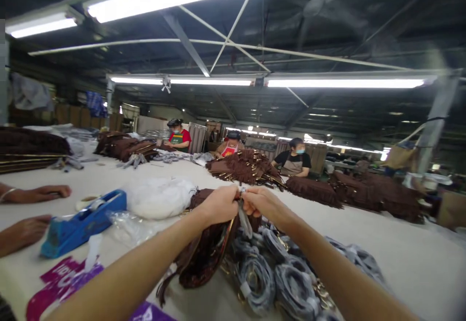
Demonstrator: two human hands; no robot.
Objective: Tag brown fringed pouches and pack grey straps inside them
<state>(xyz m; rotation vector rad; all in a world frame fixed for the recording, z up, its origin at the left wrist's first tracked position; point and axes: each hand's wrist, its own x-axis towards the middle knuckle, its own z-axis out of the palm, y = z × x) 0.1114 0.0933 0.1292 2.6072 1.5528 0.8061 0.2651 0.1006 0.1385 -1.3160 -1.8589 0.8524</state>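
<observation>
Both my hands are closed and meet just above an open brown bag (204,258) with a patterned lining, gold-coloured edge and tassel. My left hand (220,204) pinches at the bag's upper corner. Pressed close beside it, my right hand (264,204) pinches a small pale piece, from which a grey plastic-like strip (245,221) hangs. The fingertips partly cover what lies between them. Below my right hand are several coiled straps (255,277) in greyish wrapping, with gold-coloured metal clips.
A blue tape dispenser (85,221) and a white plastic bundle (156,198) stand left, near another person's hands (40,194). Purple printed packaging (65,282) lies in front. Piles of brown fringed bags (243,166) line the white table's (393,258) far side, with several people behind.
</observation>
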